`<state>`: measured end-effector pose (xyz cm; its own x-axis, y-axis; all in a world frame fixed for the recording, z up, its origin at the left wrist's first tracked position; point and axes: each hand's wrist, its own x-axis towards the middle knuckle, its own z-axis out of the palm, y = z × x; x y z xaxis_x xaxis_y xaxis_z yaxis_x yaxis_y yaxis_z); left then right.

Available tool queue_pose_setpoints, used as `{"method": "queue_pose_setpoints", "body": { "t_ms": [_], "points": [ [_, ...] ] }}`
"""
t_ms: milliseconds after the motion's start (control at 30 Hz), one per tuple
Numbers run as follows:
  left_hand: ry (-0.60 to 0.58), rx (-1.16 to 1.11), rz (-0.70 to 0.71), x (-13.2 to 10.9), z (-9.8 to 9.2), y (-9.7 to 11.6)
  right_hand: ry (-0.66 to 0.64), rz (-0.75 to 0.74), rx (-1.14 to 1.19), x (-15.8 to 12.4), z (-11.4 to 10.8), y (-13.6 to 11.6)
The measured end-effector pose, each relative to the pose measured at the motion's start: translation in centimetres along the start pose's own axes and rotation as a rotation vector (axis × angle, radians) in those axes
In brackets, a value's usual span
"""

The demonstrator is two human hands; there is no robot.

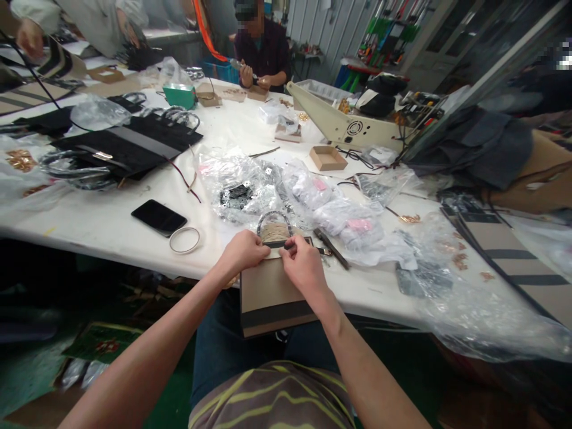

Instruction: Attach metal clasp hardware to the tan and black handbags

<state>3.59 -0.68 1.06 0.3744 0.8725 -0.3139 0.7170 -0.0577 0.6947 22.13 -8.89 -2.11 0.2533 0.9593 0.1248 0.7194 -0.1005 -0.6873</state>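
Observation:
A tan handbag (268, 289) with a dark stripe near its lower end lies over the table's front edge and my lap. My left hand (245, 249) is closed, fingers pinched at the bag's top edge, on a short pale strip beside a dark band. On the other side of that strip, my right hand (304, 262) pinches the same edge. Between and beyond my hands a looped dark handle (273, 215) arches up from the bag, with beige cord-like material inside the loop. Whatever small part lies under my fingertips is hidden.
A phone (159, 217) and a metallic ring (184, 239) lie left of the bag. Behind it are plastic bags of small parts (243, 190) and a dark flat bar (331, 249). A black bag (134, 146) lies far left, stacked tan panels (513, 250) right. Co-workers (263, 50) work opposite.

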Motion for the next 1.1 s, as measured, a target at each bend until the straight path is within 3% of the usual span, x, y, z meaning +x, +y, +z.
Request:
{"method": "queue_pose_setpoints", "body": {
  "t_ms": [100,233,333,433,533,633,700,800,833,900,967,1100],
  "points": [
    [0.027,0.042,-0.004,-0.2,0.1,0.2,0.056,-0.051,-0.073,-0.3,-0.2,-0.2],
    [0.02,0.071,0.01,-0.4,0.1,0.5,0.043,-0.176,0.044,-0.6,-0.5,-0.3],
    [-0.05,0.077,0.021,-0.6,-0.4,0.4,0.0,-0.227,0.015,-0.7,-0.2,-0.7],
    [-0.14,0.116,0.025,-0.9,-0.9,-0.1,-0.005,-0.185,-0.073,-0.5,0.3,-1.1],
    [-0.089,0.229,0.013,-1.5,-0.8,-0.3,-0.024,-0.144,-0.126,0.0,0.4,-1.4],
    [0.029,0.273,0.07,-3.4,-0.9,1.2,-0.067,-0.114,-0.172,0.5,0.4,-1.8],
    [0.14,0.224,0.153,-5.7,-2.4,3.1,-0.089,-0.097,-0.215,0.6,0.3,-2.0],
    [0.366,0.003,0.188,-10.3,-6.7,5.2,-0.048,-0.131,-0.268,-0.4,0.3,-2.3],
    [0.43,-0.092,0.137,-11.8,-8.1,5.2,-0.013,-0.173,-0.284,-1.1,0.4,-2.2],
    [0.427,-0.291,0.065,-14.3,-9.8,4.1,0.052,-0.28,-0.329,-2.6,0.7,-2.0],
    [0.347,-0.49,0.041,-16.0,-9.5,2.0,0.079,-0.358,-0.384,-4.0,1.2,-1.6],
    [0.225,-0.708,-0.005,-17.5,-4.6,-1.9,0.082,-0.372,-0.417,-5.9,1.9,-0.8]
  ]
}}
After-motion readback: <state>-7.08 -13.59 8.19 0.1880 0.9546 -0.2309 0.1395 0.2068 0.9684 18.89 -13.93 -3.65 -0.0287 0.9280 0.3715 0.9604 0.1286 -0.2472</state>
